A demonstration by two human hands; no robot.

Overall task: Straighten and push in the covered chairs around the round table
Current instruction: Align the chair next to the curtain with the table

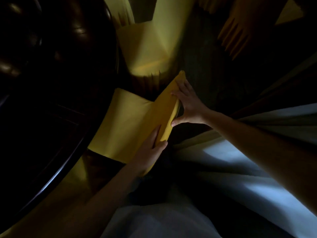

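A chair in a yellow cover [127, 121] stands right below me, its seat reaching under the edge of the dark round table [51, 117] on the left. My left hand [149, 152] grips the near end of the chair's backrest top. My right hand [187, 103] holds the far end of the same backrest, fingers over the front and thumb behind. A second yellow-covered chair [151, 45] stands beyond it, also by the table's rim.
More yellow-covered chairs [238, 28] show dimly at the upper right. Pale draped cloth [240, 162] lies at the right and bottom. The room is very dark and the floor between the chairs is hard to make out.
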